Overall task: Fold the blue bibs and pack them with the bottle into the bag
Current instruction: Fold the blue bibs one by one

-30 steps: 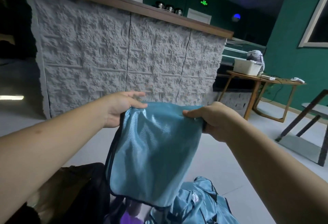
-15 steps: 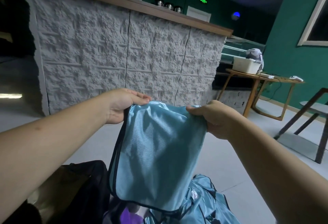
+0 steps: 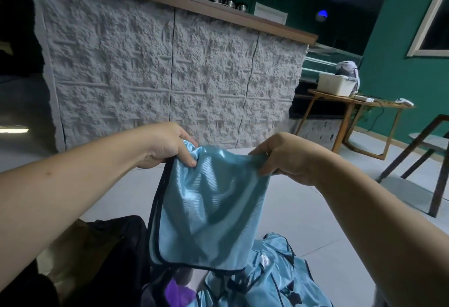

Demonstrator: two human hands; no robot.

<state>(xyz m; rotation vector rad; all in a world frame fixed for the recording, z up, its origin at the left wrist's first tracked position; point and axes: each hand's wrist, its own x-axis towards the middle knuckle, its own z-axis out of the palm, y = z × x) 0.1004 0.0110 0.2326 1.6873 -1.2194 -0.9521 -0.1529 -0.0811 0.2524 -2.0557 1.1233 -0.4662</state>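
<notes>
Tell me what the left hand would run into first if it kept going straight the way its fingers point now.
The left hand points rightward across the held blue bib, so it would probably meet the right hand gripping the other top corner. Depth is hard to judge; it might pass just behind it.

- shiny light-blue mesh-cloth bib with dark cloth edging [image 3: 206, 212]: glossy, finely woven
- crumpled light-blue cloth bibs [image 3: 264, 280]: same sheen
- black fabric bag [image 3: 116, 246]: matt
- grey rough stone-textured counter front [image 3: 170, 75]: coarse, matt
- brown wooden countertop [image 3: 218, 12]: smooth
- round wooden side table [image 3: 359, 105]: smooth
- pale grey floor [image 3: 303, 221]: smooth, matt
</notes>
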